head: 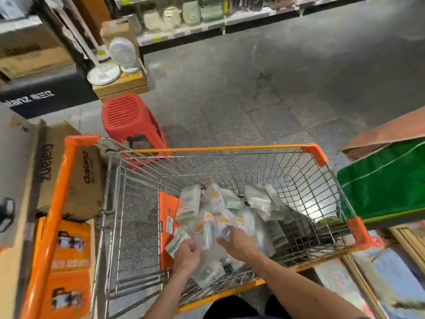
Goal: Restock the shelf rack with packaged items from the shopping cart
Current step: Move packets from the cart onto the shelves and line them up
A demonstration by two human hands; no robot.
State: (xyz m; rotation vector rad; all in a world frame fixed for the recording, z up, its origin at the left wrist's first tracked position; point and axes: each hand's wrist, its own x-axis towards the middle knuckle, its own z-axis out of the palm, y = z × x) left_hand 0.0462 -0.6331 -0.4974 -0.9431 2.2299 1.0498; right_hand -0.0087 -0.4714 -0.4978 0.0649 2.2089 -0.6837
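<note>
Down at the near end of the shopping cart (230,148), the left hand (187,252) grips a green-labelled packet (176,242) and the right hand (233,240) curls round a clear packet (225,233) atop the heap of packets (255,199) — gathering, I'd judge, not yet shelving. Next comes a lift over the cart's wire rim; a red stool (131,120) stands beyond its far end, cartons (87,180) crowd its left side, open floor (253,88) lies ahead.

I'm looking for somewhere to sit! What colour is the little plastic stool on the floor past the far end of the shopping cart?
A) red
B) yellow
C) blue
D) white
A: the stool standing on the floor just beyond the cart's far rim is plainly red.
</note>
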